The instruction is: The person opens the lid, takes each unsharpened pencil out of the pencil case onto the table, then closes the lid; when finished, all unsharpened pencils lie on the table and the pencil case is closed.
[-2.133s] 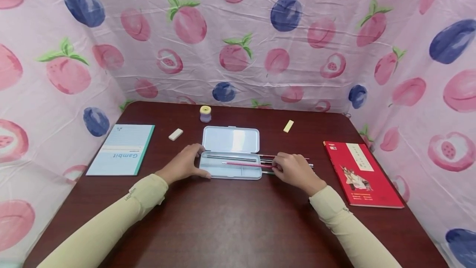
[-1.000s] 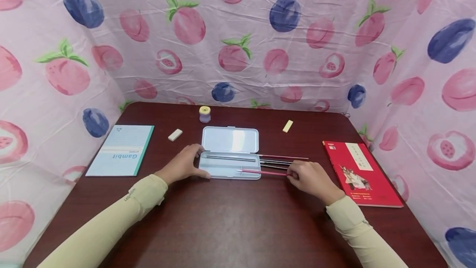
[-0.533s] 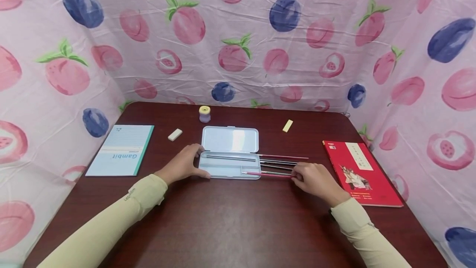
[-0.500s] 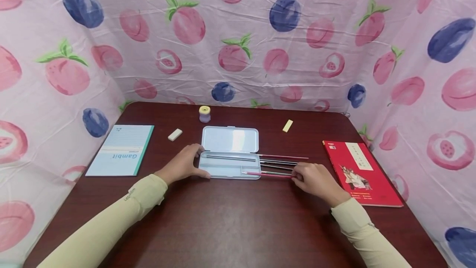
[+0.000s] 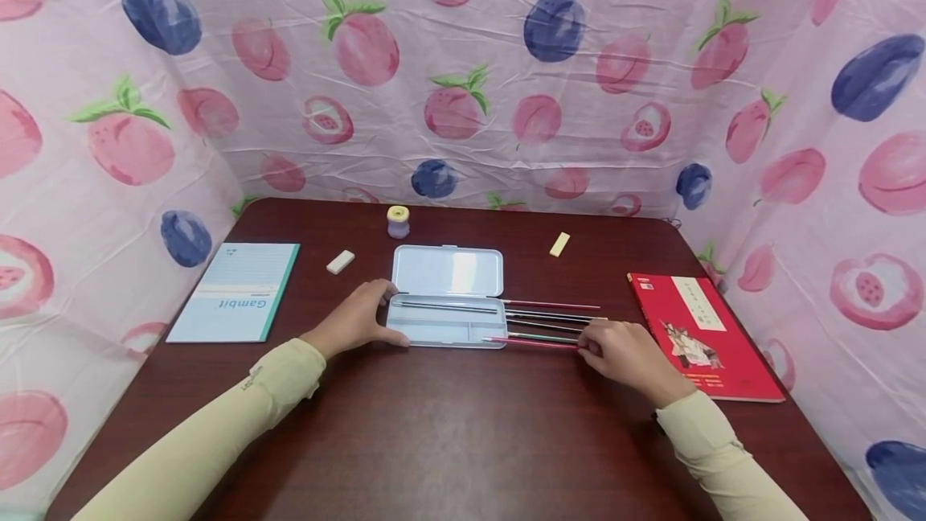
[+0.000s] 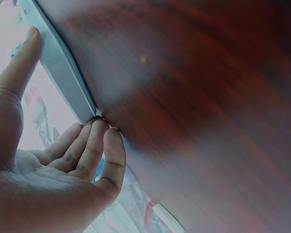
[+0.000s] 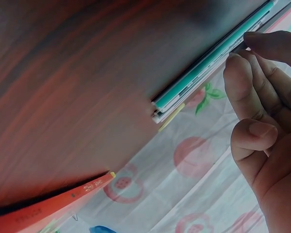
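An open light blue pencil case [image 5: 427,333] lies mid-table in the head view, its lid [image 5: 427,270] laid back. My left hand [image 5: 358,316] holds the case's left end, thumb at the front edge and fingers at the rear corner. Thumb and fingertips of my right hand [image 5: 625,354] pinch a thin red pencil [image 5: 535,342], whose light tip reaches over the case's front right corner. Behind it lie a green pencil [image 7: 203,70], dark pencils [image 5: 553,315] and another red pencil [image 5: 553,305]. One dark pencil [image 5: 448,307] lies inside the case.
A white eraser [image 5: 341,262] and a yellow-and-purple jar-shaped thing [image 5: 398,222] stand behind the case on the left. A yellow strip [image 5: 559,244] lies at the back right. The blue notebook [image 5: 235,292] is far left, the red book [image 5: 702,336] far right. Patterned cloth [image 5: 463,103] surrounds the table.
My right hand has moved right and a little nearer, drawing the red pencil from over the case's middle to its front right corner. My left hand stays in place.
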A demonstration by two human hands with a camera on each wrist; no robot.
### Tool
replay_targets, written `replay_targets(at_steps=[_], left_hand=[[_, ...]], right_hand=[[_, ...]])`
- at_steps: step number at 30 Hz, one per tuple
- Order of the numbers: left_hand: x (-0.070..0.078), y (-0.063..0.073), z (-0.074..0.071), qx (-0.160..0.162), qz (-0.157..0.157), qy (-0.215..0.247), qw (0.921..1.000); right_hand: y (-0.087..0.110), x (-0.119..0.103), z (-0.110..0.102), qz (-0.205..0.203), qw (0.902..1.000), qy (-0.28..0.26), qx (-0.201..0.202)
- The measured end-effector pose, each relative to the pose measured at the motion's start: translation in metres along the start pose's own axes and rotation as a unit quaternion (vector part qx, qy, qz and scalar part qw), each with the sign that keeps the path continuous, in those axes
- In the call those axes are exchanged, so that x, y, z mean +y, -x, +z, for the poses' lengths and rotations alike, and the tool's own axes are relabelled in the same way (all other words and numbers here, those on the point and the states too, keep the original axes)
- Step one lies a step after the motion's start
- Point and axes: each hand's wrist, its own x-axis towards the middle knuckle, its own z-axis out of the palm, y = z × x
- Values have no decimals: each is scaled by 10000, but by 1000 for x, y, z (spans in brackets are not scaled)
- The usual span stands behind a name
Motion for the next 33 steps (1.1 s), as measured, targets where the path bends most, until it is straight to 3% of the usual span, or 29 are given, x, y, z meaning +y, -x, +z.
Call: replay_targets(at_steps=[33], left_hand=[[0,0,0,-14,-31,19,10000]], right_hand=[[22,17,-8,546,9967,98,-592]])
